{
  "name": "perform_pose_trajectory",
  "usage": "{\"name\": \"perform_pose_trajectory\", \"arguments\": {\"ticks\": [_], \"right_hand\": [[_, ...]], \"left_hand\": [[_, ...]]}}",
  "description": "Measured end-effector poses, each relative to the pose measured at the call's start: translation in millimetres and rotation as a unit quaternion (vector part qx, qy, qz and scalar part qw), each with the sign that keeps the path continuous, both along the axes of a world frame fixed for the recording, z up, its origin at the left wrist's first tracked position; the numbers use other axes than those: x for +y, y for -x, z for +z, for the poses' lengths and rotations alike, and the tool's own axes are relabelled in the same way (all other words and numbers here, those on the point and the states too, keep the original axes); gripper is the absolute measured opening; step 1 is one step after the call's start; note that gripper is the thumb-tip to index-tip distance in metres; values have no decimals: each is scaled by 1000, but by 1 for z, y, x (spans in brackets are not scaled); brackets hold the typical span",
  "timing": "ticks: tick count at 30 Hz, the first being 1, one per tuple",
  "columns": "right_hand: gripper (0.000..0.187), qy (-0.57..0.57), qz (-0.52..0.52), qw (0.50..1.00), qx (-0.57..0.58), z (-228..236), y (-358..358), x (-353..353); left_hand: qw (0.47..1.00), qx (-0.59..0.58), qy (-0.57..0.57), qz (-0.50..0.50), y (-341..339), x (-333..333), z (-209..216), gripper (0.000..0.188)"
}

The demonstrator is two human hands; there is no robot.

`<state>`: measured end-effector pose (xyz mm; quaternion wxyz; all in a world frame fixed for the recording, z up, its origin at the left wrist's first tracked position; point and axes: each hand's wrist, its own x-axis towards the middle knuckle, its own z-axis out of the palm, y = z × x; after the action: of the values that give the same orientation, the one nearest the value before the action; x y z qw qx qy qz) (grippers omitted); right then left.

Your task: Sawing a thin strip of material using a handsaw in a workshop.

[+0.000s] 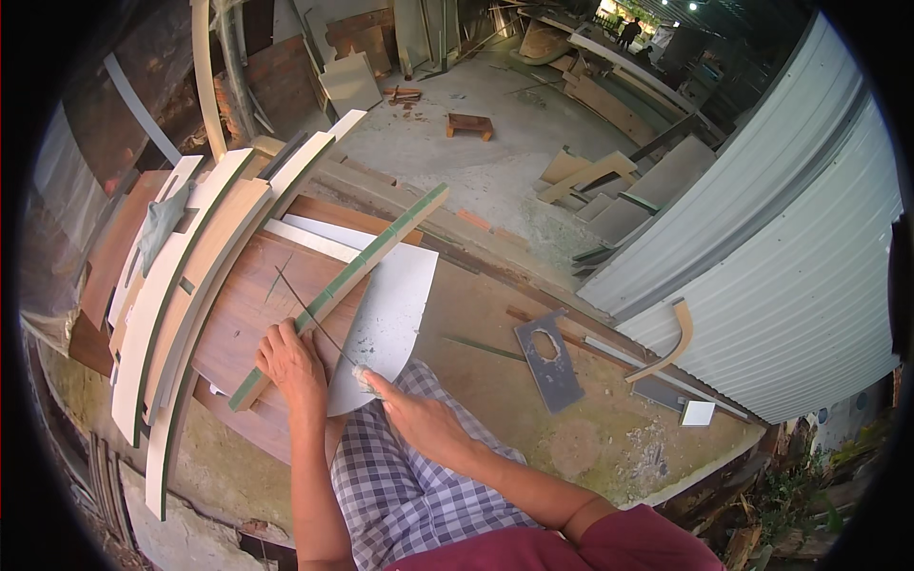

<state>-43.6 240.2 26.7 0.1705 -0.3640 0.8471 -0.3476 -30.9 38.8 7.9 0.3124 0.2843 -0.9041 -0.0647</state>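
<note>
My left hand (292, 366) is closed around the near part of a long wooden strip (347, 278) with a green edge. The strip lies slantwise over a brown wooden board (243, 319) and a white sheet (405, 290) speckled with dark bits. In my right hand (409, 414), fingers closed, is the pale wrapped end of a long thin dark file-like tool (335, 342). Its shaft crosses the strip just beyond my left fingers. The tool's exact kind is too fine to make out.
Several curved, green-edged wooden pieces (140, 352) are stacked at left, with a grey rag (162, 224) on them. Rightward lie a dark plate with a hole (552, 371) and a curved wooden piece (679, 338) by corrugated metal sheeting (762, 276). A low wooden stool (470, 124) stands farther off.
</note>
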Motion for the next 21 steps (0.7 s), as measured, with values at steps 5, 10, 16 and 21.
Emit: {"name": "perform_pose_trajectory", "arguments": {"ticks": [5, 10, 16, 21], "right_hand": [[59, 89, 0, 993, 73, -11, -1, 16], [58, 77, 9, 995, 68, -4, 5, -6], [57, 73, -2, 995, 71, -4, 15, -17], [57, 71, -10, 996, 50, -3, -8, 21]], "left_hand": [[1000, -4, -2, 5, 2, -2, -2, 28], [1000, -6, 7, 7, -3, -3, -1, 28], [1000, -18, -14, 4, 0, -1, -2, 28], [1000, -4, -4, 2, -1, -5, -4, 28]]}}
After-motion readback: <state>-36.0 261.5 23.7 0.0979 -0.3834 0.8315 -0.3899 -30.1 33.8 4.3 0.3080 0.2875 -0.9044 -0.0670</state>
